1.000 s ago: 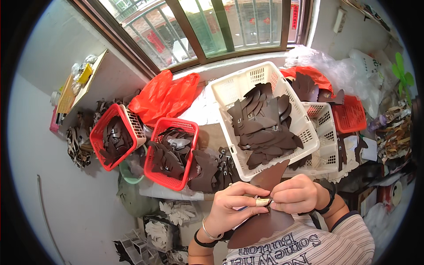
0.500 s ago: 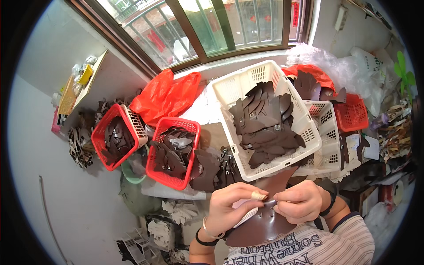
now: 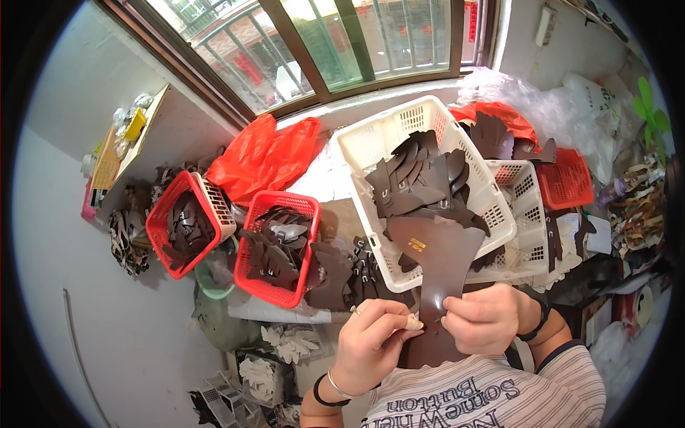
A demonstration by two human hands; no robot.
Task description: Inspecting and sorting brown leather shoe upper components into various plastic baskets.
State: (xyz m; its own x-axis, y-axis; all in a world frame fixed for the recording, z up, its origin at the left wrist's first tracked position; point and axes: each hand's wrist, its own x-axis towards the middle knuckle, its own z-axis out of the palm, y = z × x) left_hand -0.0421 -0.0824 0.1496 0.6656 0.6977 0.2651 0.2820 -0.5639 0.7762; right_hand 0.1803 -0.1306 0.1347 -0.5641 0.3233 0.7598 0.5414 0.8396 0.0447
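Note:
Between my two hands is a dark brown, shiny leather-like piece (image 3: 437, 253), broad at both ends and narrow in the middle. A small gold-coloured mark shows on its far end, which overlaps the near part of the large white basket. My left hand (image 3: 372, 344) is closed on the left edge of the narrow part; a pale wrap covers one fingertip. From the other side, my right hand (image 3: 485, 317) pinches the right edge, fingers curled. Tiny holes show in the piece between the hands. Its near end lies against my striped shirt.
The white basket (image 3: 508, 239) holds a heap of similar brown pieces. Two red baskets (image 3: 314, 260) (image 3: 158, 227) with more pieces stand to the left. Buckled straps (image 3: 365, 267) lie beside them. A red plastic bag (image 3: 265, 160) sits by the window, another red basket (image 3: 567, 180) at right.
The brown piece has been straightened and turned, so its far end now extends over the white basket. My left hand has shifted slightly lower; the right remains near the same place.

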